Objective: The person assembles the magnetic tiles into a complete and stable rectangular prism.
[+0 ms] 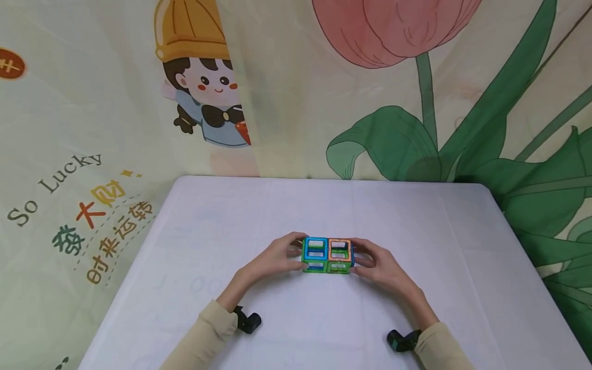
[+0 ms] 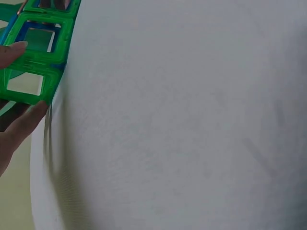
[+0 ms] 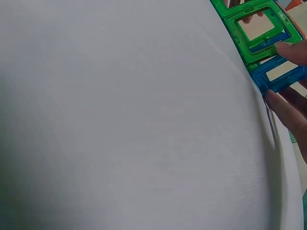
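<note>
A two-cube box of square magnetic tiles (image 1: 328, 253) sits on the white table. Its top has a blue tile (image 1: 316, 258) at left and an orange tile (image 1: 339, 259) at right, with green tiles facing the person. My left hand (image 1: 277, 255) holds the left end, its thumb on the near green tile (image 2: 41, 58) in the left wrist view. At the other end my right hand (image 1: 383, 263) grips the box. In the right wrist view that thumb touches a green tile (image 3: 245, 51), beside a blue end tile (image 3: 261, 79). Some fingers are hidden behind the box.
The white tabletop (image 1: 314, 329) spreads around the box. Behind its far edge hangs a printed cloth (image 1: 287, 103) with a cartoon child, a pink tulip and green leaves. A black wrist camera (image 1: 248, 321) sits at the left cuff, another black camera (image 1: 401, 341) at the right.
</note>
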Motion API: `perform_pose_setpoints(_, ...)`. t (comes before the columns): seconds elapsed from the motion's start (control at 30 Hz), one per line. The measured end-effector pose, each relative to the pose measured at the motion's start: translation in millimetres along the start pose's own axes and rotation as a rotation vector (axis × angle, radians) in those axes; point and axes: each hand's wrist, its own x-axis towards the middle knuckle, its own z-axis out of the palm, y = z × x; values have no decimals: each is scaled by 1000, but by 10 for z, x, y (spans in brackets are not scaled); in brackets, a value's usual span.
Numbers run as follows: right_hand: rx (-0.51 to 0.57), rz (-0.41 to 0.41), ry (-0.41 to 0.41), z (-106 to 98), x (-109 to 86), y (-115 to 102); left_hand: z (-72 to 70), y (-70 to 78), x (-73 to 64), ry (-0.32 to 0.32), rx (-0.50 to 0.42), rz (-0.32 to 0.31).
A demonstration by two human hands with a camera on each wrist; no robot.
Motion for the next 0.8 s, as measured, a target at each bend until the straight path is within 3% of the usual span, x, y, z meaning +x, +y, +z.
perform_pose_setpoints(0.5,-23,4,-9,-99,133,-27,-63,-46,162,6,-44,-46)
perform_pose_setpoints(0.8,7,35,-37,-136,139,-32,-59,-39,183,6,-59,-52)
